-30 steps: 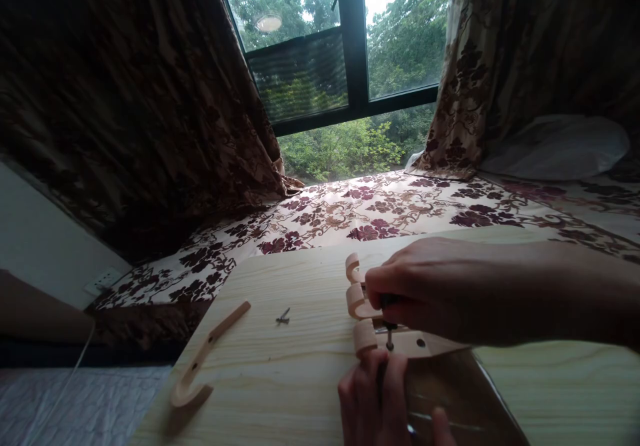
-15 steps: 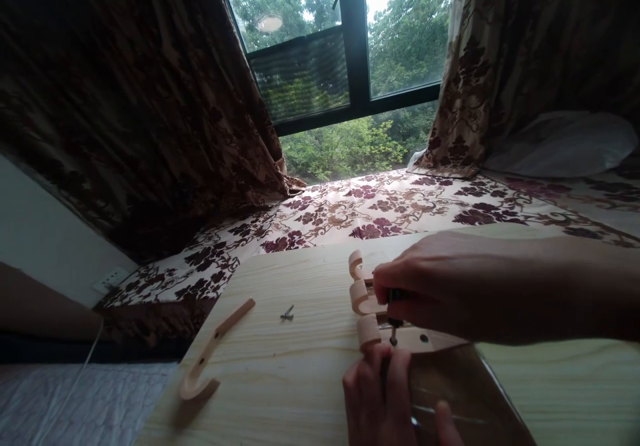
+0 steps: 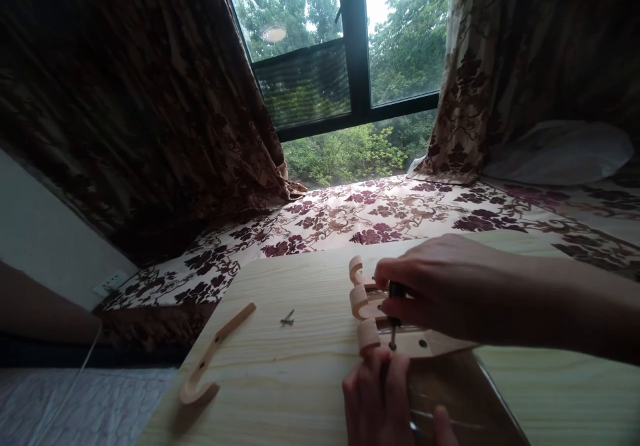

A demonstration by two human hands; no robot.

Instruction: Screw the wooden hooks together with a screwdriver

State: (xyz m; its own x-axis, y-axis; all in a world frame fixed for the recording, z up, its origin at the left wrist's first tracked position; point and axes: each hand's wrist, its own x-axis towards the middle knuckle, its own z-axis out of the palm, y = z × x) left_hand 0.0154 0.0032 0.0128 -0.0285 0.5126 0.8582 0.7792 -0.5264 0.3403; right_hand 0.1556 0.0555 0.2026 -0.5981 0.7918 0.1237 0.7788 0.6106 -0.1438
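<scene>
Barely shifted since the earlier frame, the right hand (image 3: 437,286) now shows more of the screwdriver (image 3: 397,291) clamped in its curled fingers. Its tip meets a hole in the nearest hook (image 3: 410,342), lying on the brown piece (image 3: 455,386). The left hand (image 3: 377,396) touches that hook's edge, thumb apart from its fingers. Screws (image 3: 287,319) and a loose hook (image 3: 209,353) lie on the board (image 3: 300,379).

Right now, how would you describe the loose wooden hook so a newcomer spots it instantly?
Below the dark-framed window is a pale wood-grained board. Near its left edge, left of the small grey metal screws, lies a J-shaped light-brown wooden hook. Unlike the three curved wooden hooks lined up to the right, it lies alone.
</scene>
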